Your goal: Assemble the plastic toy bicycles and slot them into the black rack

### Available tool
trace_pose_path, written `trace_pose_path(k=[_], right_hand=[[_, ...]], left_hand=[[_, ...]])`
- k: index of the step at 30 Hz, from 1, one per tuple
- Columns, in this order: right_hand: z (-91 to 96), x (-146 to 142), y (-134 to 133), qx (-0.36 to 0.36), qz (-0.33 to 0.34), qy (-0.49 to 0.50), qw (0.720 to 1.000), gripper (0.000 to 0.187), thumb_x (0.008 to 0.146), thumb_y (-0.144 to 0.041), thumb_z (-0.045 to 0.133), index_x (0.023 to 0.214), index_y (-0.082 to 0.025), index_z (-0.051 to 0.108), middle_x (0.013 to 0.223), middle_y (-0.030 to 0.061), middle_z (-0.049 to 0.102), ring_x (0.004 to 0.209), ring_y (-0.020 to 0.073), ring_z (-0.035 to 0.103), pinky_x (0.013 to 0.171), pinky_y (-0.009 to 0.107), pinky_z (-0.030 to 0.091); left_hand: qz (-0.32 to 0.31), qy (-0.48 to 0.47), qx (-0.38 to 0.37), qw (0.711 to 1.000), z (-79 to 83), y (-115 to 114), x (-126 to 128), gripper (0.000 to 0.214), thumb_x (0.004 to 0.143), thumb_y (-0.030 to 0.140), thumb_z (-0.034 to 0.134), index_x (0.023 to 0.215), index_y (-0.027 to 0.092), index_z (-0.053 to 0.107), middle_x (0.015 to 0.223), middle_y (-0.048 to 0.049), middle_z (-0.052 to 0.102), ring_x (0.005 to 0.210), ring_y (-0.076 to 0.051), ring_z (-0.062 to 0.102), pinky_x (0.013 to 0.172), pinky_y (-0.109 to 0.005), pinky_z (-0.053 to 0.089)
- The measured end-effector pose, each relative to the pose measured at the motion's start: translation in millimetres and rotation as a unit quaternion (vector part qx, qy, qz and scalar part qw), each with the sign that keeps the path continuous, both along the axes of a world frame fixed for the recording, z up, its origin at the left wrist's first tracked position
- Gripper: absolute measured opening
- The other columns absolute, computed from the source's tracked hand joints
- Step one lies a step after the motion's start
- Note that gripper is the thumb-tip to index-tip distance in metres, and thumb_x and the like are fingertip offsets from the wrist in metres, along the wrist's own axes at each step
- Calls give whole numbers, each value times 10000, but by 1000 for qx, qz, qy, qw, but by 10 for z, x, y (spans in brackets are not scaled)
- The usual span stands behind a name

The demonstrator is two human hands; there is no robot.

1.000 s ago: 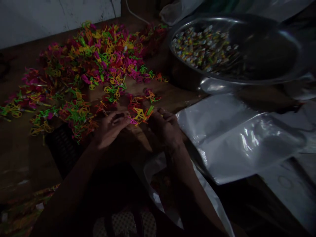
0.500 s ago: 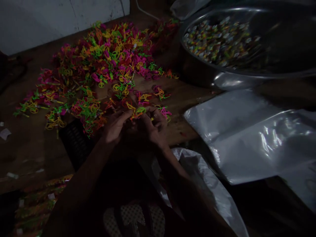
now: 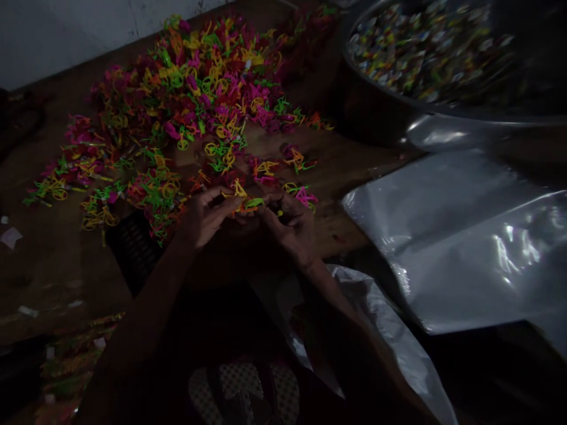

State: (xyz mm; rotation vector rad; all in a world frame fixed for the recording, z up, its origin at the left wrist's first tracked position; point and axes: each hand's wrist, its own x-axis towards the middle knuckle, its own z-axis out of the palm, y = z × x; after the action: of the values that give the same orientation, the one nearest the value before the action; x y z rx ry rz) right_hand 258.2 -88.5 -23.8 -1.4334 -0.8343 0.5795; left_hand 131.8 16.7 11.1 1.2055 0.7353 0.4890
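Observation:
A wide heap of small bright plastic toy pieces (image 3: 190,100) in pink, yellow, green and orange covers the brown floor in front of me. My left hand (image 3: 204,215) and my right hand (image 3: 290,227) meet at the near edge of the heap. Both are curled, and their fingertips pinch a small bunch of yellow, orange and green pieces (image 3: 245,200) between them. The scene is dim, and I cannot tell exactly how many pieces each hand holds.
A big steel basin (image 3: 398,115) with several small wrapped items stands at the back right. Clear plastic bags (image 3: 465,236) lie to the right, and another bag (image 3: 376,330) lies under my right forearm. A dark mesh object (image 3: 133,254) sits by my left wrist.
The view has tipped down and left. My hands have drawn closer together and moved slightly forward, still working the same small bunch of pieces at the heap's edge.

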Motion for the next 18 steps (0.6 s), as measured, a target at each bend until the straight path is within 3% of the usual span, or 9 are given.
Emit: trace_pose_path(k=[3, 10, 13, 18], right_hand=[[-7, -12, -19, -14, 2, 0, 1000, 213, 817, -438, 675, 770, -237, 622, 656, -31, 603, 613, 136, 566, 586, 270, 462], [23, -42, -83, 20, 0, -173, 985, 46, 784, -265, 621, 754, -237, 599, 616, -44, 570, 537, 117, 505, 526, 248, 399], [78, -78, -101, 15, -2, -156, 988, 84, 791, -280, 612, 730, -241, 569, 596, -48, 541, 526, 117, 479, 508, 246, 387], [106, -130, -78, 26, -2, -94, 995, 130, 780, -360, 638, 799, -235, 609, 730, -7, 631, 678, 157, 588, 637, 287, 483]], left_hand=[[-6, -22, 8, 1000, -40, -11, -13, 275, 709, 372, 857, 827, 168, 716, 741, -16, 735, 670, -144, 696, 698, -256, 545], [-8, -10, 38, 999, -18, -21, -92, 261, 725, 384, 830, 834, 161, 748, 783, -22, 730, 649, -129, 677, 661, -245, 547], [-18, -19, 25, 999, -1, -15, -139, 305, 709, 414, 840, 842, 154, 753, 832, -33, 738, 658, -139, 692, 678, -266, 566], [11, 1, -4, 1000, 2, -62, -158, 316, 667, 415, 864, 814, 152, 768, 765, -33, 732, 649, -141, 677, 655, -262, 542]])
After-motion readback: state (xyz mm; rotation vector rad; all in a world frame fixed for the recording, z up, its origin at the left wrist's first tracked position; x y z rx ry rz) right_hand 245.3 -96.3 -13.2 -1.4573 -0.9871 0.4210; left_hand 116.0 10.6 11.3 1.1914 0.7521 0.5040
